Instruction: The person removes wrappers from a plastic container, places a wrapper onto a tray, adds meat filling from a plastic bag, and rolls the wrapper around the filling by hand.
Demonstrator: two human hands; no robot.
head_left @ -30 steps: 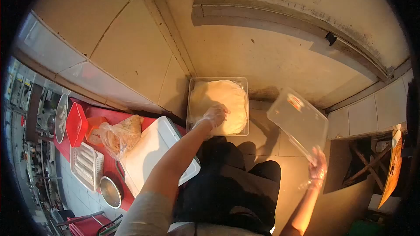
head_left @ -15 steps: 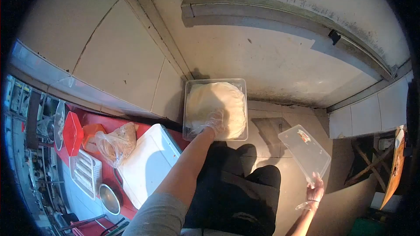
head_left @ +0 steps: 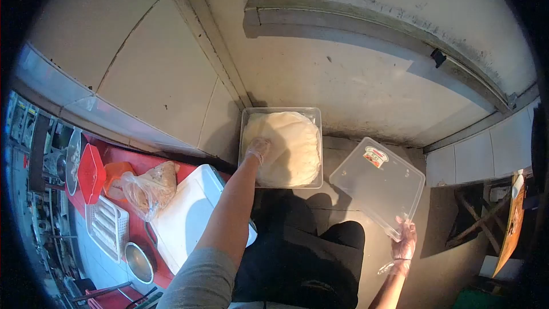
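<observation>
A large pale mass of dough fills a clear square plastic container on the floor by the wall. My left hand, in a clear plastic glove, rests on the dough near its left side. It looks compact, and I cannot make out how its fingers lie. Off to the right, my gloved right hand is closed on the lower corner of a clear plastic lid with a label. The lid is held tilted, apart from the container.
At left, a red surface bears a white lidded box, a bagged item, a white basket, a metal bowl and a red lid. Walls stand close in front, and a wooden frame is at right.
My left hand has moved left and up over the dough. My right hand has turned the lid, which now shows broader and further left, nearer the container.
</observation>
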